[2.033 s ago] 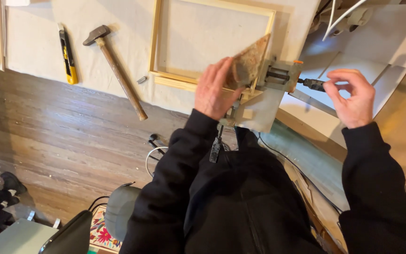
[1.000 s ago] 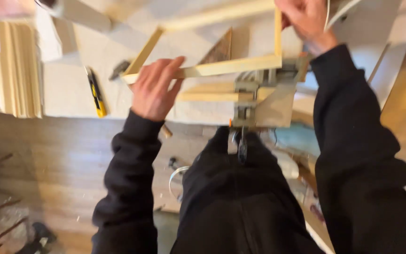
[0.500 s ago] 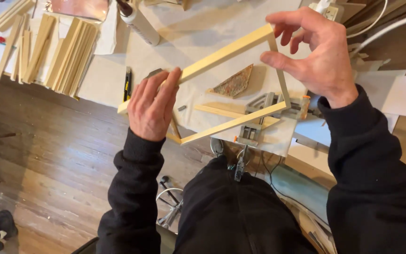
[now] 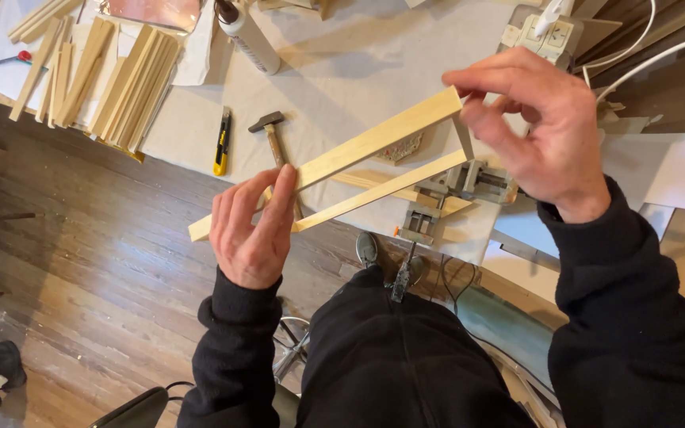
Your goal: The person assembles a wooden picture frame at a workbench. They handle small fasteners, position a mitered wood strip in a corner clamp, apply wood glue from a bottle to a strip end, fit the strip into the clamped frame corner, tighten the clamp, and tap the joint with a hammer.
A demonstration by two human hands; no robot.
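Both hands grip a pale wooden frame (image 4: 374, 170) mid-picture, above the corner clamp (image 4: 445, 198) — right hand (image 4: 537, 131) pinching its far corner, left hand (image 4: 251, 230) clasping the near end. Held this lightly, the joints could rack or slip — I judge.

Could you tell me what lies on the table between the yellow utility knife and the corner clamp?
In the head view, a hammer lies between the utility knife and the corner clamp, on the cloth-covered table. The wooden frame, held in both hands, crosses in front of that stretch.
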